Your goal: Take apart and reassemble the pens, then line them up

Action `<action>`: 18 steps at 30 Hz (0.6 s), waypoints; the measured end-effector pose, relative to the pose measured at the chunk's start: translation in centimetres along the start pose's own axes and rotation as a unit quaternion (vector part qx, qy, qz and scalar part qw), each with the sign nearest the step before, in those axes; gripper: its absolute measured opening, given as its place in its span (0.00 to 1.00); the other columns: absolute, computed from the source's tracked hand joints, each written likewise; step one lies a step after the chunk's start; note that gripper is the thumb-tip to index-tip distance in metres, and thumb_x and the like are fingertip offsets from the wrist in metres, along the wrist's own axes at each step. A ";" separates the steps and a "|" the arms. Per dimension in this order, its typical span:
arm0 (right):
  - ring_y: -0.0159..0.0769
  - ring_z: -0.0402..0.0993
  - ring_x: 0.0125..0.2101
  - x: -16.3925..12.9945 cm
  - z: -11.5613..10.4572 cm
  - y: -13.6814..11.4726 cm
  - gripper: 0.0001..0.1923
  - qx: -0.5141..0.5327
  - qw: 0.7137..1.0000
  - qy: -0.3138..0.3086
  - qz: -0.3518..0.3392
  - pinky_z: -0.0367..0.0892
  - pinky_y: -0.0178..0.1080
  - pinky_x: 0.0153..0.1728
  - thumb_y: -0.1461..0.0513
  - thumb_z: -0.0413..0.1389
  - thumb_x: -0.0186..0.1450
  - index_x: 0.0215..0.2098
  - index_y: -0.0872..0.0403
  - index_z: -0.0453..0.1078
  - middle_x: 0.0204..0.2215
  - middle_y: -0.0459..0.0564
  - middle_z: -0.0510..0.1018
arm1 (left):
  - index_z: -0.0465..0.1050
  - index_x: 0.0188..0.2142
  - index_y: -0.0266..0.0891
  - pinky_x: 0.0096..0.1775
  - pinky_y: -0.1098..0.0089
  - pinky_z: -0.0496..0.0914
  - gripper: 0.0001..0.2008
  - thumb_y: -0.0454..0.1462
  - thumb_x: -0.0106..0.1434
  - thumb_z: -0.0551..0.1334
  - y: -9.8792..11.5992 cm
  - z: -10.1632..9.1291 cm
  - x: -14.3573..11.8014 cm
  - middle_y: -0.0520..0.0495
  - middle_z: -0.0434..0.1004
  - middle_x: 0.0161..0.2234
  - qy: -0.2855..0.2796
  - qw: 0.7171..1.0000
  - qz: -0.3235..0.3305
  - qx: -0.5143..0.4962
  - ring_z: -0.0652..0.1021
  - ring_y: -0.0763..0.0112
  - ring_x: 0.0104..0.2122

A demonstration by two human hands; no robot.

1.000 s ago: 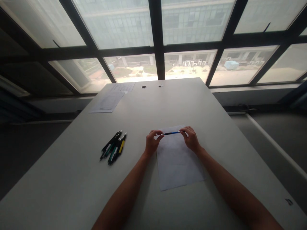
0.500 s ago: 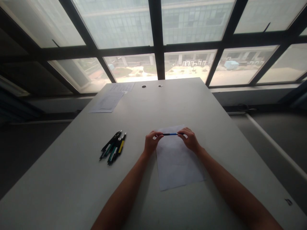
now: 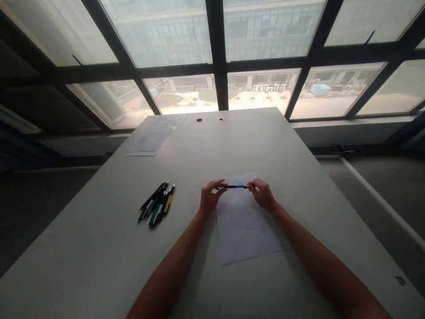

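A pen (image 3: 237, 186), black at its left part and blue toward the right, is held level between my two hands over the upper part of a white paper sheet (image 3: 249, 230). My left hand (image 3: 210, 195) pinches its black end between thumb and fingers. On the other end, the fingers of my right hand (image 3: 262, 193) are closed, hiding the tip. To the left of my left hand lies a loose pile of several pens (image 3: 156, 206), mostly black, with green, white and yellow parts.
The white table (image 3: 252, 141) reaches to the windows. More printed papers (image 3: 148, 141) lie at its far left, near two round holes at the back edge. A small dark mark or object (image 3: 400, 280) is at the near right edge.
Both hands stay in nearly the same place with the pen between them. The left fingers have parted slightly around its end, and the right fingers have shifted a little.
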State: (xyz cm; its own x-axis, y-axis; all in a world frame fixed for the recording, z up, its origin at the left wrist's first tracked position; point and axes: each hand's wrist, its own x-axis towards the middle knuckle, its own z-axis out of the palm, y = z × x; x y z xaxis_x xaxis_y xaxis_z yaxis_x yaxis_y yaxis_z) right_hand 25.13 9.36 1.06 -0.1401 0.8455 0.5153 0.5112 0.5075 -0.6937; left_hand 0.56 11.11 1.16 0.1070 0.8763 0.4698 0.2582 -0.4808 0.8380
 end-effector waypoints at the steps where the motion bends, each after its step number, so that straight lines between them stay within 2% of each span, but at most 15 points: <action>1: 0.38 0.70 0.31 0.0 0.0 0.0 0.13 0.003 1.000 0.001 0.000 0.64 0.40 0.36 0.56 0.53 0.71 0.32 0.52 0.73 0.26 0.48 0.76 | 0.77 0.51 0.45 0.40 0.63 0.74 0.20 0.39 0.59 0.71 -0.1 0.0 0.0 0.45 0.84 0.39 -0.005 1.000 -0.001 0.000 0.79 0.67 0.35; 5: 0.38 0.71 0.31 -0.1 0.2 -0.1 0.14 0.012 1.000 0.009 -0.004 0.64 0.40 0.36 0.55 0.53 0.71 0.32 0.53 0.73 0.27 0.49 0.76 | 0.70 0.58 0.45 0.37 0.66 0.74 0.33 0.42 0.54 0.74 -0.5 0.1 0.2 0.42 0.81 0.47 -0.017 0.999 -0.010 -0.030 0.79 0.68 0.36; 8: 0.38 0.71 0.31 0.0 0.2 0.0 0.14 0.010 1.000 0.016 -0.003 0.65 0.40 0.37 0.55 0.53 0.71 0.32 0.52 0.73 0.27 0.49 0.76 | 0.68 0.57 0.44 0.32 0.71 0.72 0.37 0.45 0.49 0.76 -0.7 0.2 0.4 0.43 0.78 0.46 -0.006 0.999 -0.025 -0.043 0.77 0.71 0.33; 10: 0.38 0.71 0.31 0.0 0.2 0.1 0.14 0.009 1.000 0.020 -0.001 0.65 0.40 0.37 0.55 0.53 0.71 0.32 0.52 0.73 0.26 0.49 0.76 | 0.69 0.53 0.43 0.31 0.72 0.70 0.34 0.47 0.49 0.76 -0.5 0.1 0.5 0.47 0.77 0.41 -0.002 0.999 -0.036 -0.032 0.75 0.73 0.31; 13: 0.39 0.71 0.31 0.0 0.2 0.2 0.14 0.009 1.000 0.030 0.005 0.65 0.40 0.37 0.54 0.53 0.71 0.32 0.52 0.73 0.27 0.49 0.76 | 0.72 0.42 0.40 0.31 0.72 0.67 0.21 0.53 0.60 0.66 0.1 -0.1 0.5 0.51 0.74 0.31 0.005 0.998 -0.062 0.013 0.73 0.73 0.28; 14: 0.39 0.72 0.31 0.0 0.2 0.2 0.14 0.008 0.999 0.033 0.006 0.66 0.41 0.37 0.54 0.53 0.71 0.32 0.52 0.73 0.27 0.49 0.76 | 0.72 0.37 0.39 0.31 0.72 0.65 0.20 0.54 0.64 0.61 0.3 -0.1 0.4 0.52 0.72 0.27 0.003 0.997 -0.070 0.032 0.71 0.73 0.27; 16: 0.39 0.72 0.31 0.0 0.2 0.2 0.15 0.006 0.999 0.035 0.009 0.66 0.41 0.37 0.53 0.53 0.71 0.32 0.52 0.73 0.27 0.49 0.77 | 0.69 0.27 0.39 0.29 0.72 0.62 0.24 0.55 0.68 0.54 0.5 -0.2 0.4 0.53 0.67 0.22 -0.010 0.994 -0.082 0.066 0.68 0.73 0.25; 18: 0.39 0.72 0.31 -0.1 0.2 0.2 0.15 0.004 0.999 0.034 0.008 0.66 0.41 0.37 0.53 0.53 0.71 0.32 0.52 0.73 0.27 0.49 0.77 | 0.67 0.23 0.39 0.28 0.71 0.59 0.26 0.55 0.68 0.53 0.7 -0.2 0.3 0.53 0.65 0.20 -0.030 0.992 -0.087 0.081 0.67 0.73 0.23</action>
State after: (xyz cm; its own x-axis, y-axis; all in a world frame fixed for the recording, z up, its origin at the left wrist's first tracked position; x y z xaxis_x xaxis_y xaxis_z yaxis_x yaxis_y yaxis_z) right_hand 25.10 9.45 0.80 -0.0734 0.8403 0.5371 0.5060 0.4955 -0.7060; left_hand 0.57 11.08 1.92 0.1025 0.9484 0.3002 0.4290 -0.3144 0.8468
